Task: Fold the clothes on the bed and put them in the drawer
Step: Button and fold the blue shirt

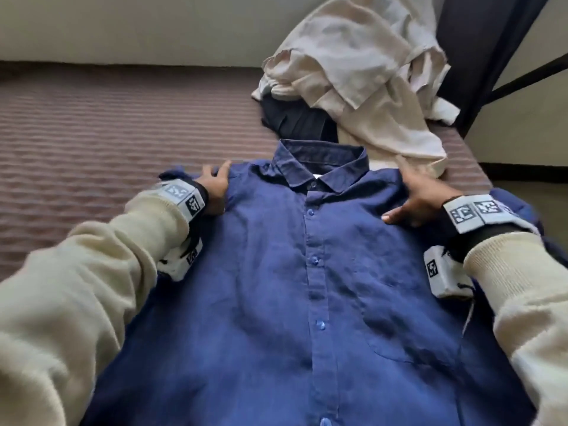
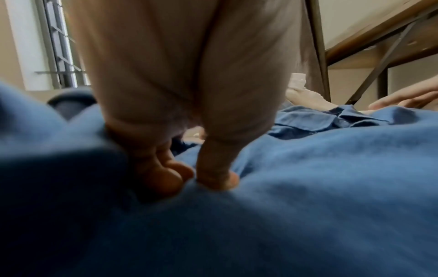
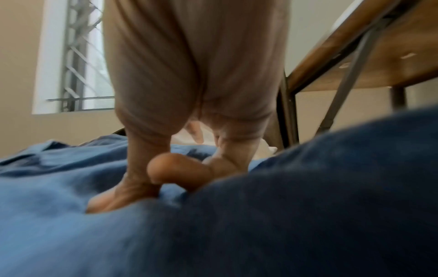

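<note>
A dark blue button-up shirt (image 1: 276, 287) lies face up on the striped bed cover (image 1: 123, 124), buttoned, with its collar at the far end. My left hand (image 1: 215, 186) is at the shirt's left shoulder. In the left wrist view, thumb and curled fingers (image 2: 166, 178) pinch a fold of the blue cloth (image 2: 308, 187). My right hand (image 1: 421, 195) lies on the right shoulder with the thumb spread toward the placket. In the right wrist view, the thumb and a curled finger (image 3: 166, 168) nip a ridge of the shirt (image 3: 47, 206).
A heap of cream clothes (image 1: 353, 72) sits just beyond the collar, over a black garment (image 1: 295, 121). A dark metal frame (image 1: 479, 56) rises at the bed's right end. The wall runs along the far side. Bare cover stretches to the left.
</note>
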Action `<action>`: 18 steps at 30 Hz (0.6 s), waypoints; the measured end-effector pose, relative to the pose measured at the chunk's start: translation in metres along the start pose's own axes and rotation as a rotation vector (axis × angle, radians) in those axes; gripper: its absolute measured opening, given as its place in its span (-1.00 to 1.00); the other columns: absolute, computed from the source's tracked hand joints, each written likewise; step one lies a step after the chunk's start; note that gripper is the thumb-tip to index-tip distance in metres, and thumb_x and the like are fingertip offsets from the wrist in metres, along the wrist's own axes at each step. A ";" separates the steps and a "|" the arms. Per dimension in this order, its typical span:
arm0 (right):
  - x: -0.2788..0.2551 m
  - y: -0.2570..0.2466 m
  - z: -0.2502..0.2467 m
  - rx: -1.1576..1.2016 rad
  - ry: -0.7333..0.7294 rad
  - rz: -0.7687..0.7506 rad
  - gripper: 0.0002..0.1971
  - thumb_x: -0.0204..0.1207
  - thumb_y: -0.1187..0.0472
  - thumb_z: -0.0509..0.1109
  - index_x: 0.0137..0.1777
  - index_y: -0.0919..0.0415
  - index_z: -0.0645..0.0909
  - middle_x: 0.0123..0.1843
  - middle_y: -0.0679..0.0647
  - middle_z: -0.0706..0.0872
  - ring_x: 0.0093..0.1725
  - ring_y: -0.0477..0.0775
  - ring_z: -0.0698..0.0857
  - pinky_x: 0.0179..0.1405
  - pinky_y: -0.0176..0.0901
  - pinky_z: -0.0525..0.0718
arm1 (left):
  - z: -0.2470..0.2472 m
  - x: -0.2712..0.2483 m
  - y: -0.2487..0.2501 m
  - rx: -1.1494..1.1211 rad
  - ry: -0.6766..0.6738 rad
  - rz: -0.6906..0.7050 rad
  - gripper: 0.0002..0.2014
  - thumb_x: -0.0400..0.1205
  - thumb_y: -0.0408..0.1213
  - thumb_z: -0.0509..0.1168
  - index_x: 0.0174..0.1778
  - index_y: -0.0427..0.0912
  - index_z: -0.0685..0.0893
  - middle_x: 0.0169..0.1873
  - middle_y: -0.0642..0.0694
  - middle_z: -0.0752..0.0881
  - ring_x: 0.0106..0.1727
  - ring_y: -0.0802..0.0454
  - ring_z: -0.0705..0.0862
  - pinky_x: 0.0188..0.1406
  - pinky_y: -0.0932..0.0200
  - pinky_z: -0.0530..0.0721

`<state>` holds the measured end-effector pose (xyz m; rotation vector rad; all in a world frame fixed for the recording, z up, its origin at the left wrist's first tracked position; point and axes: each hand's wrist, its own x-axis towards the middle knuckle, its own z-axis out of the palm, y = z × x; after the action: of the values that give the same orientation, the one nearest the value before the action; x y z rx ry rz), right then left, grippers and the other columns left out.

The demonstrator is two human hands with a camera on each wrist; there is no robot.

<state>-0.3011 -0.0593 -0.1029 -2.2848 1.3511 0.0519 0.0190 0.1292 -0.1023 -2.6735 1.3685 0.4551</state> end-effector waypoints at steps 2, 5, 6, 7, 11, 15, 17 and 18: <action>0.001 0.005 -0.002 0.063 0.011 0.064 0.10 0.02 0.16 0.82 0.51 0.05 0.21 0.47 0.40 0.35 0.29 0.40 0.58 -0.33 -0.01 0.73 | 0.004 -0.001 0.005 0.003 0.020 -0.045 -0.14 0.64 -0.32 0.30 0.70 -0.14 -0.16 0.55 -0.49 0.02 0.51 -0.55 0.27 0.51 -0.34 0.22; -0.010 -0.003 -0.004 0.009 0.030 0.083 -0.27 0.08 0.11 0.80 0.12 0.25 0.43 0.11 0.32 0.61 -0.11 0.30 0.72 -0.59 -0.10 0.61 | 0.003 -0.008 0.008 -0.084 0.048 -0.035 -0.15 0.56 -0.42 0.34 0.67 -0.14 -0.04 0.47 -0.55 0.15 0.38 -0.60 0.43 0.41 -0.33 0.35; -0.016 -0.008 -0.004 -0.007 0.062 0.085 -0.35 0.13 0.10 0.78 0.06 0.28 0.45 0.03 0.30 0.63 -0.19 0.29 0.73 -0.58 -0.05 0.63 | 0.004 -0.007 0.004 -0.127 0.070 -0.003 -0.15 0.52 -0.42 0.38 0.64 -0.18 0.00 0.42 -0.55 0.28 0.35 -0.56 0.48 0.39 -0.29 0.43; -0.023 -0.012 -0.002 -0.023 0.101 0.089 -0.41 0.18 0.09 0.75 0.02 0.29 0.47 0.00 0.30 0.64 -0.20 0.29 0.73 -0.50 0.00 0.65 | 0.004 -0.010 -0.001 -0.164 0.097 0.032 -0.15 0.48 -0.43 0.40 0.61 -0.21 0.04 0.37 -0.53 0.40 0.33 -0.52 0.52 0.37 -0.24 0.49; -0.063 -0.019 0.010 -0.198 0.192 0.081 -0.54 0.41 0.05 0.59 0.22 0.27 0.60 0.22 0.37 0.67 0.17 0.38 0.69 0.05 0.11 0.70 | -0.001 -0.045 -0.009 -0.205 0.128 0.053 -0.45 0.48 -0.50 0.33 0.39 -0.32 0.32 0.21 -0.43 0.62 0.28 -0.37 0.61 0.22 -0.05 0.54; -0.114 -0.025 0.000 -0.346 0.184 0.206 -0.58 0.56 0.08 0.42 0.38 0.17 0.54 0.40 0.27 0.59 0.39 0.32 0.59 0.21 0.11 0.59 | -0.011 -0.094 -0.007 0.046 0.025 0.134 -0.77 0.51 -0.38 0.33 0.06 -0.28 0.54 0.12 -0.37 0.65 0.19 -0.32 0.64 0.07 0.01 0.55; -0.141 -0.026 -0.014 -0.441 0.177 0.233 -0.60 0.61 0.12 0.34 0.43 0.13 0.53 0.44 0.20 0.59 0.41 0.26 0.58 0.23 0.06 0.57 | -0.024 -0.116 -0.007 0.152 0.014 0.121 -0.74 0.54 -0.33 0.31 0.14 -0.29 0.62 0.14 -0.35 0.66 0.19 -0.32 0.66 0.06 0.02 0.59; -0.156 -0.026 -0.023 -0.502 0.181 0.238 -0.62 0.63 0.13 0.28 0.45 0.10 0.53 0.45 0.16 0.59 0.42 0.22 0.58 0.25 0.03 0.55 | -0.031 -0.126 -0.007 0.167 0.036 0.097 -0.72 0.55 -0.31 0.30 0.17 -0.27 0.62 0.17 -0.33 0.66 0.19 -0.31 0.66 0.07 0.01 0.62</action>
<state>-0.3640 0.0685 -0.0310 -2.5597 1.8731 0.3006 -0.0379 0.2238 -0.0338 -2.5024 1.4801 0.2879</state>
